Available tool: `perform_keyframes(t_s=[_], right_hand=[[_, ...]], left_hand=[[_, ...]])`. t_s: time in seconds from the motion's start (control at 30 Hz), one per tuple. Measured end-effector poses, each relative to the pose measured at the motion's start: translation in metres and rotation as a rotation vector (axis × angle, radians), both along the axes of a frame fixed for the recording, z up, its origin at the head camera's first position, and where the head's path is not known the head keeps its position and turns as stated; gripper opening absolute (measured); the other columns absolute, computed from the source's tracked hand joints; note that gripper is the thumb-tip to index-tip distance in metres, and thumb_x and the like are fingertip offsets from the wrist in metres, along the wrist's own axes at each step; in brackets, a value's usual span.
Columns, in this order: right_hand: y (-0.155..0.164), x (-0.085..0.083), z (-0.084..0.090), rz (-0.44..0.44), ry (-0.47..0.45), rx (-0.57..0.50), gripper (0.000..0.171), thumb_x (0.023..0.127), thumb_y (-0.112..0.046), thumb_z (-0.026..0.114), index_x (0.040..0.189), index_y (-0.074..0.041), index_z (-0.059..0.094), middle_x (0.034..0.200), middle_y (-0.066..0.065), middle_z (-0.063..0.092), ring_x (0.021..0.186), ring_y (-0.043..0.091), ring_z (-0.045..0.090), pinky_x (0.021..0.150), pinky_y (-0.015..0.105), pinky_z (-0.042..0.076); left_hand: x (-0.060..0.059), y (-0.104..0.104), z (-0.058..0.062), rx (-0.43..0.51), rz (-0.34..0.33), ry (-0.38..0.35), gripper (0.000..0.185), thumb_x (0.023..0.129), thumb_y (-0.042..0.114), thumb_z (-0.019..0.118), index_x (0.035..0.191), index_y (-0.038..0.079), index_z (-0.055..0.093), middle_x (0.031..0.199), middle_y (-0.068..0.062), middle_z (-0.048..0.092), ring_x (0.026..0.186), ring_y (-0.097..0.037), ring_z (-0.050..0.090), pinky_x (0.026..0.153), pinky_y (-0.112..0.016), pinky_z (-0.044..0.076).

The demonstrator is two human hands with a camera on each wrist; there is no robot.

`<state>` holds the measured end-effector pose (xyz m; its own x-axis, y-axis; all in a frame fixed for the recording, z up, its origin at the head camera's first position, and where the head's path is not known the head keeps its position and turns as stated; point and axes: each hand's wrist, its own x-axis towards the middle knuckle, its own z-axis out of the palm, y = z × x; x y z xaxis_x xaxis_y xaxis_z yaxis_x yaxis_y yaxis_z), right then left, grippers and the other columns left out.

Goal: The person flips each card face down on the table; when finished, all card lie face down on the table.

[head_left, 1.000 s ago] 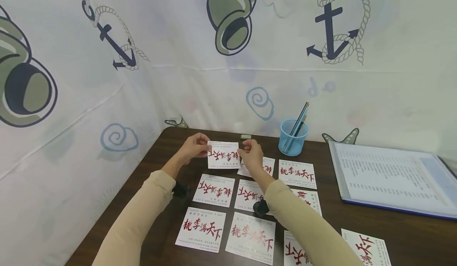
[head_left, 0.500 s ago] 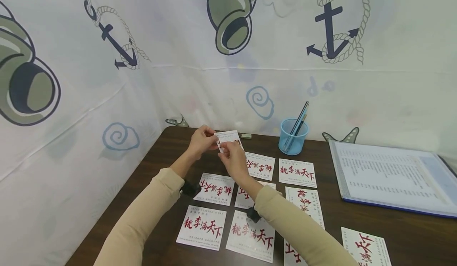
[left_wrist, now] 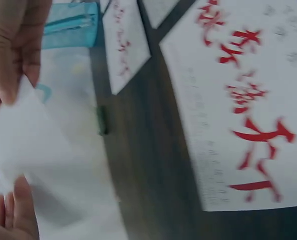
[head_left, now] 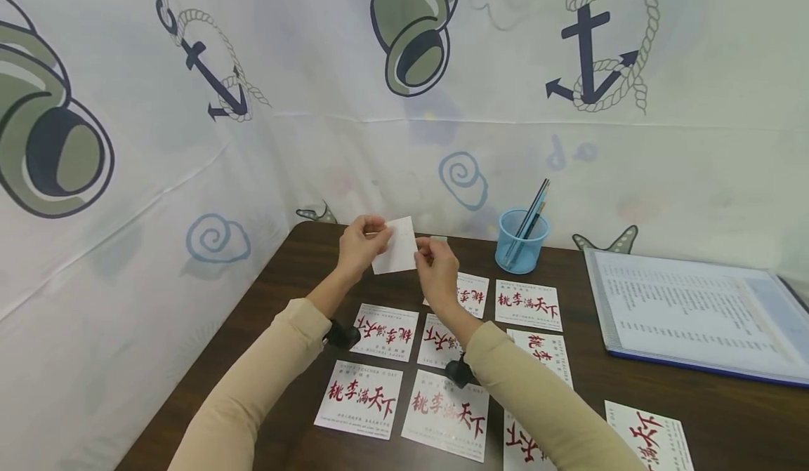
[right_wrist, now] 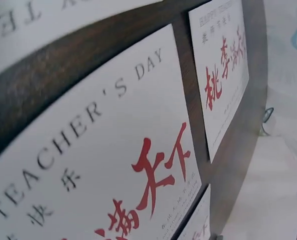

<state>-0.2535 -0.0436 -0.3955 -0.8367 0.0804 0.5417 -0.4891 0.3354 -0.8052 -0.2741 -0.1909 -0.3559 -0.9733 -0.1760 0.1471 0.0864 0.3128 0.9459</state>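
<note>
Card (head_left: 395, 253), pinched at its left edge by left hand (head_left: 357, 245) and right edge by right hand (head_left: 436, 269), now flipped blank-side up above table's (head_left: 695, 401) far left, printed face hidden.

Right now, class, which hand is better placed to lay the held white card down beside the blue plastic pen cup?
Right hand: it pinches the white card on the side nearer the blue plastic pen cup.

1. white card (right_wrist: 113, 165) on the table, right wrist view: grey print reads "teacher's day".
2. same card: large red chinese brush characters.
3. cards (head_left: 365, 399) in the head view: red "桃李满天下".
</note>
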Motion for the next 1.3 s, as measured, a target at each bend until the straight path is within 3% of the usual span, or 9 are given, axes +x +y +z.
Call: perform_keyframes(t_s=[0.17,0.33,0.47,0.7,0.9,1.07,1.3], right_hand=[[0.001,-0.001,-0.004,-0.016,-0.144,-0.119,0.019,0.085,0.004,0.061,0.103,0.001,0.064,0.085,0.012,0.06,0.077,0.02,0.056,0.066,0.022,0.047],[0.0,0.001,-0.007,-0.009,-0.276,-0.227,0.022,0.086,0.004,0.06,0.108,0.0,0.063,0.083,0.011,0.059,0.071,0.013,0.053,0.06,0.017,0.047],[-0.003,0.003,-0.012,0.007,-0.357,-0.261,0.025,0.086,0.006,0.06,0.11,0.001,0.062,0.082,0.012,0.057,0.069,0.012,0.054,0.061,0.021,0.052],[-0.01,0.004,-0.025,0.027,-0.484,-0.174,0.029,0.084,0.007,0.062,0.113,0.003,0.061,0.079,0.014,0.061,0.066,0.019,0.062,0.063,0.026,0.056],[-0.014,0.003,-0.036,0.052,-0.545,-0.064,0.031,0.082,0.007,0.064,0.113,0.005,0.06,0.078,0.013,0.061,0.06,0.019,0.064,0.06,0.024,0.055],[-0.017,0.003,-0.041,0.028,-0.546,0.021,0.03,0.081,0.006,0.066,0.11,0.006,0.061,0.079,0.014,0.064,0.061,0.021,0.065,0.06,0.026,0.054],[-0.021,0.004,-0.037,-0.004,-0.522,0.134,0.028,0.079,0.004,0.068,0.107,0.007,0.063,0.078,0.013,0.067,0.065,0.023,0.064,0.076,0.038,0.051]], left_hand=[[0.002,-0.016,-0.019,-0.12,0.143,-0.042,0.042,0.084,0.012,0.07,0.122,0.002,0.056,0.115,-0.016,0.061,0.103,-0.029,0.063,0.08,-0.036,0.054],[0.006,-0.027,-0.034,-0.044,0.115,-0.155,0.043,0.083,0.007,0.07,0.124,0.004,0.057,0.115,-0.016,0.062,0.097,-0.024,0.063,0.076,-0.031,0.055],[0.009,-0.032,-0.038,-0.04,0.104,-0.18,0.038,0.082,0.003,0.07,0.119,0.003,0.063,0.112,-0.016,0.064,0.089,-0.019,0.061,0.068,-0.024,0.054],[0.011,-0.044,-0.044,-0.22,0.096,-0.214,0.035,0.081,0.003,0.071,0.116,0.002,0.065,0.107,-0.016,0.066,0.088,-0.02,0.059,0.066,-0.021,0.052],[0.012,-0.054,-0.054,-0.309,0.08,-0.24,0.034,0.081,0.003,0.071,0.115,0.002,0.066,0.106,-0.015,0.067,0.091,-0.023,0.062,0.068,-0.024,0.053],[0.011,-0.057,-0.061,-0.407,0.071,-0.218,0.033,0.08,0.004,0.071,0.113,0.001,0.067,0.104,-0.014,0.068,0.093,-0.024,0.061,0.071,-0.027,0.051],[0.011,-0.056,-0.063,-0.477,0.071,-0.233,0.03,0.081,0.006,0.071,0.111,0.002,0.068,0.1,-0.013,0.068,0.091,-0.024,0.059,0.074,-0.031,0.048]])
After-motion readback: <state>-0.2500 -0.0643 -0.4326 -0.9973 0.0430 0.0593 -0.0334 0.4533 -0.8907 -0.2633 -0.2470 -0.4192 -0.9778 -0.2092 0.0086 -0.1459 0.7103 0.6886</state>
